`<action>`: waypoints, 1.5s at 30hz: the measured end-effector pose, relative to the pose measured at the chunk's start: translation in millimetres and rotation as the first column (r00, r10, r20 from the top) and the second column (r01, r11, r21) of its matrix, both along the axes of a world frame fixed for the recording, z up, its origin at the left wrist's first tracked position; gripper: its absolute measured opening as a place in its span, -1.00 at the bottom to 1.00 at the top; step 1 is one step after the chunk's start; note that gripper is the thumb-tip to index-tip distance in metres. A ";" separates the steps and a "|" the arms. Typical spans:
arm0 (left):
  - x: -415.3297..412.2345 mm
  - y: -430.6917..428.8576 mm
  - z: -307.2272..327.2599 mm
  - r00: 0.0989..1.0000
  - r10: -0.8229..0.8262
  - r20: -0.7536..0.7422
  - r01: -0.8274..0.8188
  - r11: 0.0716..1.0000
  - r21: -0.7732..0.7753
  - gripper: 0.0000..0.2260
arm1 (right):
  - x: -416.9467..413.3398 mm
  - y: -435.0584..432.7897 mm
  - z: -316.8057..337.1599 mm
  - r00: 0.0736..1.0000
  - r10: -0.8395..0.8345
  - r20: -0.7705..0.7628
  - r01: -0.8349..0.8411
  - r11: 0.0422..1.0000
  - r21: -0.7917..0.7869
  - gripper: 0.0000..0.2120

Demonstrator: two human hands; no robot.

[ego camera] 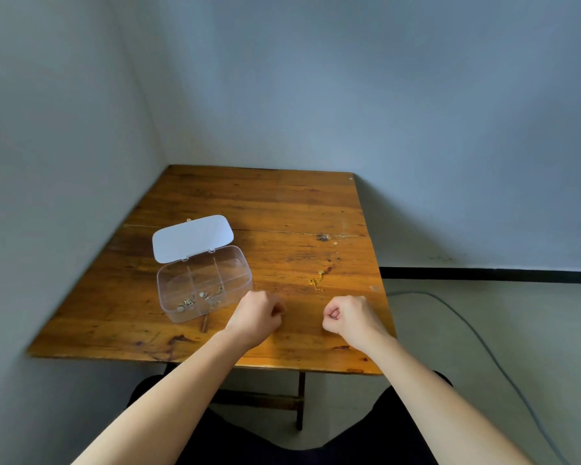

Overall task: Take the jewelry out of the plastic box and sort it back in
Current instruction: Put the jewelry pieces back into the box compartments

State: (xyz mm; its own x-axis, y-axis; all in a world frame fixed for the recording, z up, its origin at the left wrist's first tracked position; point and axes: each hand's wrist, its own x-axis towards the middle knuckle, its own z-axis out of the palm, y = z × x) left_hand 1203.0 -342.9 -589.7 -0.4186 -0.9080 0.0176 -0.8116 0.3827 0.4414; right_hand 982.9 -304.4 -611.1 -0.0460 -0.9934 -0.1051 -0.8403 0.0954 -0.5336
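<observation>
Resting both fists on the wooden table [255, 199]: I am curling my left hand [255, 317] and right hand [346, 318] closed; open plastic box [204, 283] at ten o'clock, gold chain [317, 280] at one o'clock.

Jewelry [200, 299] in box: pieces too small

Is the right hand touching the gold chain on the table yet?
Apart. The head view shows bare wood between the right hand, closed in a fist, and the gold chain, which lies farther from the person.
</observation>
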 end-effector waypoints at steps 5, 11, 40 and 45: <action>44.4 -12.3 35.7 0.948 0.132 -0.288 -0.163 0.983 -0.086 -0.87 | 11.1 -21.5 15.0 0.984 -0.073 0.165 0.072 0.997 0.009 -0.93; 99.2 -52.0 72.1 0.768 0.421 -0.483 -0.495 0.868 -0.030 -0.86 | 39.3 -43.1 32.4 0.956 -0.071 0.284 0.084 0.996 -0.034 -0.90; 181.6 -39.7 -32.4 0.514 0.667 -0.539 -0.592 0.731 0.339 -0.74 | 215.1 -152.1 90.8 0.877 0.278 0.391 -0.241 0.960 -0.143 -0.97; 183.9 -37.6 -30.3 0.492 0.652 -0.577 -0.562 0.744 0.361 -0.77 | 251.0 -155.3 64.2 0.891 0.374 0.257 -0.390 0.921 0.011 -0.87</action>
State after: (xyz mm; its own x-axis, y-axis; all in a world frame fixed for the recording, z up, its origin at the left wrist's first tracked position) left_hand 1386.8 -380.5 -620.0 0.3163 -0.9458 -0.0736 -0.3211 -0.1798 0.9298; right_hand 1233.9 -459.7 -546.9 0.3708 -0.9203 -0.1243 -0.6619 -0.1680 -0.7305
